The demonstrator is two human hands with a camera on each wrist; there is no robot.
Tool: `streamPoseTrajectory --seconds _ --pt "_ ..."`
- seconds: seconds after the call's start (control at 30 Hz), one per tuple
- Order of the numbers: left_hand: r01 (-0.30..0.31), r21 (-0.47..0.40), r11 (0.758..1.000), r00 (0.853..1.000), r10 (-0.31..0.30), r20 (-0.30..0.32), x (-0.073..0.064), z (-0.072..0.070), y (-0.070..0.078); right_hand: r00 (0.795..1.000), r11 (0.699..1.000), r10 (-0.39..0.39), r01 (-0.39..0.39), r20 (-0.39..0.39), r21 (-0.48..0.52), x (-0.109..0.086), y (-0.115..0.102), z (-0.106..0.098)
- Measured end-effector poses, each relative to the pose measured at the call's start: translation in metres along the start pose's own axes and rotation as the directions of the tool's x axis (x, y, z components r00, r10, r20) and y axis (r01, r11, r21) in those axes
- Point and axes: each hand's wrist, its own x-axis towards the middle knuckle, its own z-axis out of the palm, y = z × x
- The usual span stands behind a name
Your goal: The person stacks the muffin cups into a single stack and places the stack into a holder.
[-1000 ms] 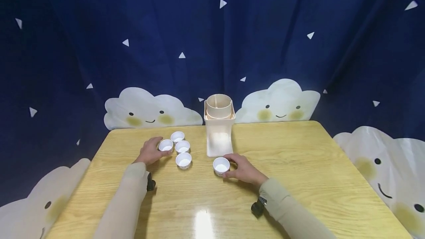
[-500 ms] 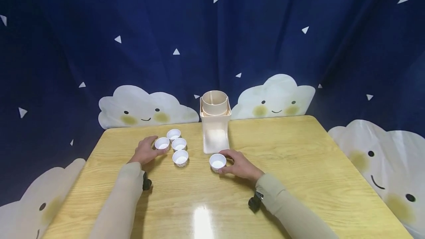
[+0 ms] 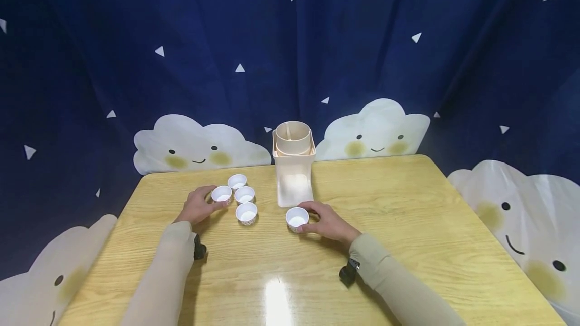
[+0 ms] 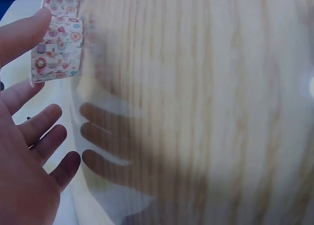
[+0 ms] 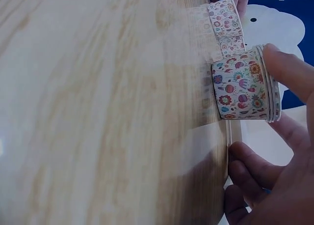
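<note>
My left hand (image 3: pixel 199 206) grips a small paper cup (image 3: pixel 221 194) between thumb and index finger; in the left wrist view this cup (image 4: pixel 59 53) shows a flowered outside, and the other fingers stay off it. Around it in the head view stand three more white-lined paper cups: one behind (image 3: pixel 237 181), one to the right (image 3: pixel 244 195), one nearer (image 3: pixel 246 214). With thumb and index finger, my right hand (image 3: pixel 328 223) holds a stack of nested paper cups (image 3: pixel 296 218), whose several rims show in the right wrist view (image 5: pixel 243 85). Both cups and stack stand upright on the table.
A cream plastic dispenser (image 3: pixel 294 165) with a round top and a low front tray stands just behind the right-hand stack. The wooden table (image 3: pixel 385 190) ends at a dark blue curtain (image 3: pixel 204 24) printed with clouds. Glare shows near the table front.
The head view has shifted slightly, so everything sits a little left and higher in it. Both hands keep their hold on the cups, which have not visibly moved on the table.
</note>
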Motion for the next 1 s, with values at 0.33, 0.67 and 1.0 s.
streamPoseTrajectory --seconds 0.33,0.67,1.0 --pt "-0.018 -0.028 0.999 1.000 0.018 -0.008 0.0028 0.0014 -0.0006 1.000 1.000 0.000 0.000 0.010 0.004 -0.0021 0.0004 -0.0021" --pt "-0.044 -0.076 0.996 0.999 0.042 -0.027 0.0027 0.0029 -0.0016 1.000 1.000 -0.020 0.020 -0.003 0.003 -0.0009 0.0019 0.0000" --pt "-0.026 -0.097 0.995 0.999 0.024 -0.025 -0.0018 -0.0009 0.0015 1.000 1.000 0.017 -0.017 -0.002 -0.005 -0.0014 0.0005 0.0000"
